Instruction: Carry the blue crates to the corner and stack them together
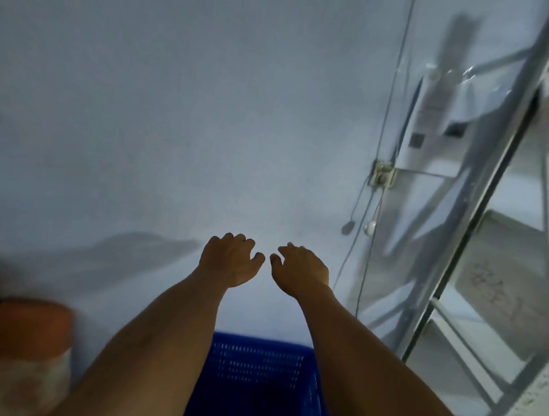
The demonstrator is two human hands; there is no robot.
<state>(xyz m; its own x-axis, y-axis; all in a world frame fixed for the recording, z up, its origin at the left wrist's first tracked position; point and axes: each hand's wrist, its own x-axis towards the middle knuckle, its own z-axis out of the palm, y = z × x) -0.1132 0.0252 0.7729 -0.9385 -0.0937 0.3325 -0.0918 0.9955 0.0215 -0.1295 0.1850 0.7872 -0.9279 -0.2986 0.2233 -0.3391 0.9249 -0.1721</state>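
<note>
A blue perforated plastic crate (255, 375) shows at the bottom centre, between my two forearms, standing close to a pale wall. Only its far wall and part of its inside are visible. My left hand (230, 259) and my right hand (298, 269) are stretched out side by side above and beyond the crate, in front of the wall. Both hands hold nothing, with fingers loosely curled and apart. Neither hand touches the crate.
A pale wall (176, 123) fills most of the view. A metal rack frame (476, 218) with shelves stands at the right, with hanging cables (366, 212) and a wall socket (383, 173) beside it. A blurred orange-topped container (27, 350) stands at the lower left.
</note>
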